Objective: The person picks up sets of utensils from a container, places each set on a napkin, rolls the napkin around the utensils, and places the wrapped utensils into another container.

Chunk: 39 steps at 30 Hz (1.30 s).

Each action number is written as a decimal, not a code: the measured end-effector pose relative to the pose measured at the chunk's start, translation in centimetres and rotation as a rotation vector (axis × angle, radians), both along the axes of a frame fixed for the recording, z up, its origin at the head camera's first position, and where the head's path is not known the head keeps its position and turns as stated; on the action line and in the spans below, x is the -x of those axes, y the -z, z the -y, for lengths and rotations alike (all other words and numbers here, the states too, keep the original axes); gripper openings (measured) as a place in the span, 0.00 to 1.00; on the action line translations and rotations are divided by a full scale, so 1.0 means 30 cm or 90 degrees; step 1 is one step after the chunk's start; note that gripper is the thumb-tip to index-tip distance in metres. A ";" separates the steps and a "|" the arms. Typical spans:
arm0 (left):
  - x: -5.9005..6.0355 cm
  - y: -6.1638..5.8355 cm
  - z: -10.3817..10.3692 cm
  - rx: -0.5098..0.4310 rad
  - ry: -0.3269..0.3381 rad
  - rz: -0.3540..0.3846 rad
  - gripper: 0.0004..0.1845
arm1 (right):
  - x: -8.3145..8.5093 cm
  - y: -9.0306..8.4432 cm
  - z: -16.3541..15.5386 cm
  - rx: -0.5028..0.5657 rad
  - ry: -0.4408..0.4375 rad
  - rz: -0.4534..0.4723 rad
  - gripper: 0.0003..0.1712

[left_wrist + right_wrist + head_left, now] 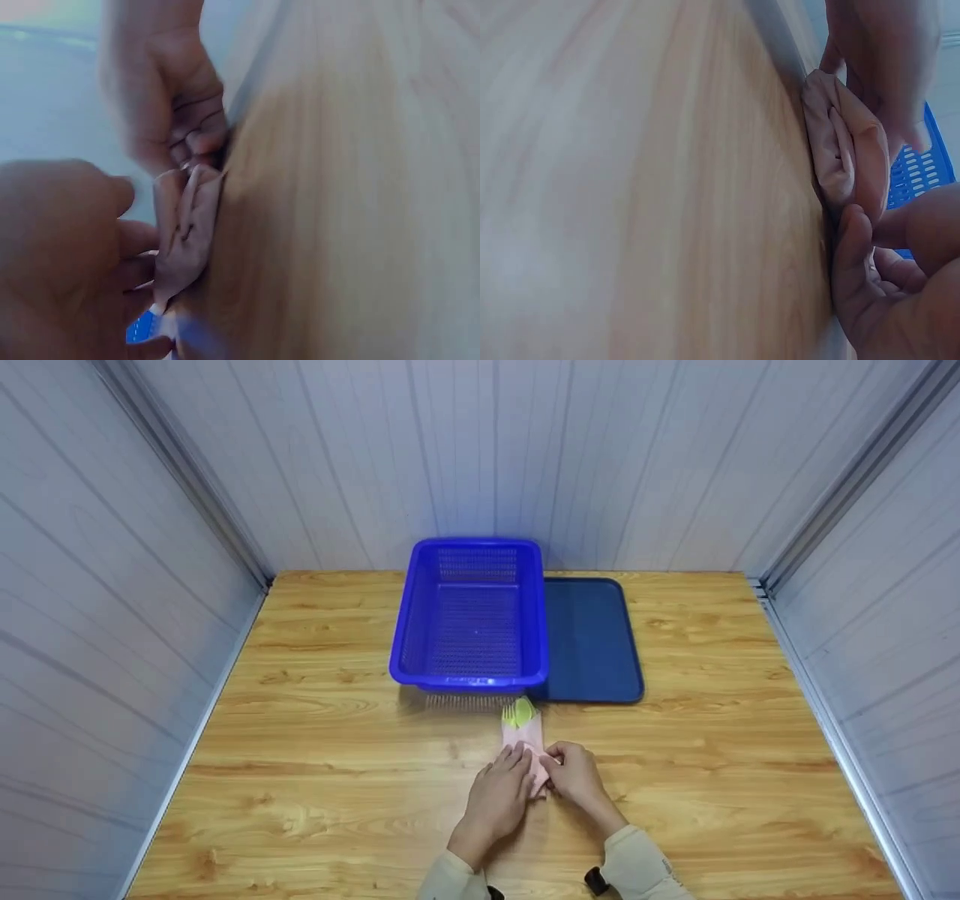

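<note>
A pink cloth napkin lies on the table, folded round a yellow-green fork and spoon whose heads stick out of its far end. My left hand rests over the bundle from the left, its fingers stretched across the cloth. From the other side my right hand pinches a flap of the napkin between thumb and fingers. The right wrist view shows the rolled layers of the cloth at the near end, right at the thumb. The handles are hidden inside.
Beyond the bundle stands a blue plastic basket with perforated sides. A dark blue tray lies to its right, partly covered by the basket's edge. Pale panel walls enclose the wooden table at the back and sides.
</note>
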<state>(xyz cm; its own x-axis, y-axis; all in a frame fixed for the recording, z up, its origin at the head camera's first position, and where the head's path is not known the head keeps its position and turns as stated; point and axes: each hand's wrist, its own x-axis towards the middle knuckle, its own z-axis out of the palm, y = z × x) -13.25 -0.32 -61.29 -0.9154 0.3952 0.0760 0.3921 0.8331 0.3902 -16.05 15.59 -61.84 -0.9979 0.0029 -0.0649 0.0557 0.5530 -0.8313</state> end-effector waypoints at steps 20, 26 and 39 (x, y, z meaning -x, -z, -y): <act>0.055 0.031 -0.069 -0.010 -0.127 -0.173 0.06 | -0.012 -0.027 0.021 -0.169 0.039 -0.054 0.06; 0.051 0.017 -0.076 -0.082 -0.169 -0.122 0.04 | -0.001 -0.061 0.033 -0.193 0.018 -0.032 0.13; 0.097 0.026 -0.009 -0.346 -0.268 0.024 0.18 | 0.031 -0.065 0.033 -0.036 -0.009 0.127 0.10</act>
<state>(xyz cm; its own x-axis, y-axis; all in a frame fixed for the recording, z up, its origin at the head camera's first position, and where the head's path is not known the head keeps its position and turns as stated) -16.15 -0.04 -62.06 -0.9885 -0.0798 0.1281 0.0562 0.5935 0.8029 -16.98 14.60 -59.88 -0.9654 -0.0016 -0.2608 0.2077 0.6002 -0.7724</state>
